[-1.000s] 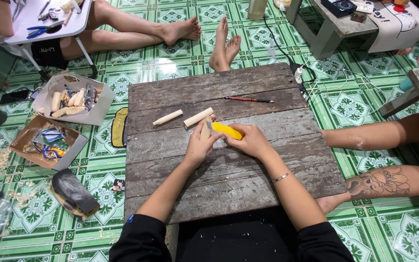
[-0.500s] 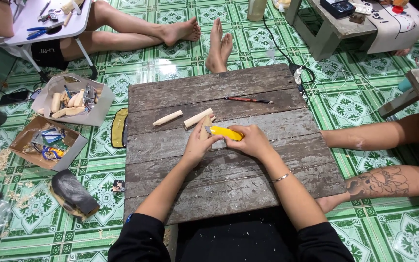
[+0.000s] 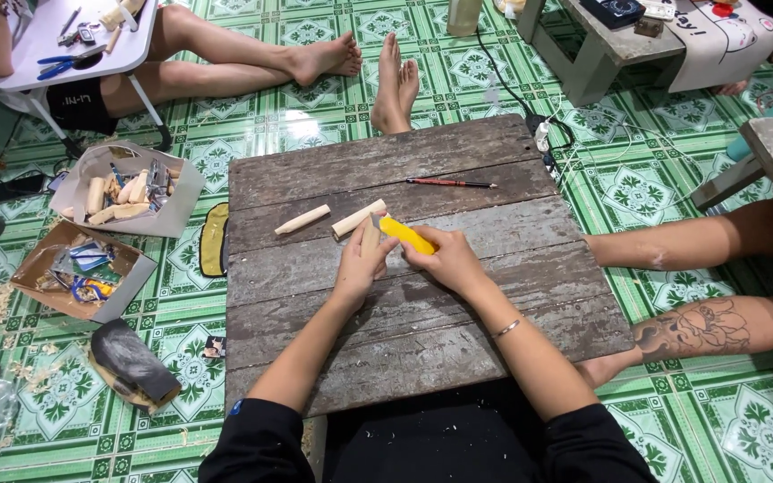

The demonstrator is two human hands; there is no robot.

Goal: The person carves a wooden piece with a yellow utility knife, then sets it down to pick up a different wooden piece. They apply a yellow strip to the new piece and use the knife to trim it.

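Hands meet near tabletop centre: our right hand closed round yellow utility knife, our left hand pinching at its blade end, fingers curled. We judge blade being set or extended. Wooden stick lies touching knife tip; second stick just left; red pencil toward far edge. Next calls for steady grip, fingers kept off edge.

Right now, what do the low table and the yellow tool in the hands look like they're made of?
Low grey plank table: bare weathered wood, with visible grain and gaps. Yellow-handled tool in the right hand: smooth, probably plastic; its tip by the left hand looks metallic.
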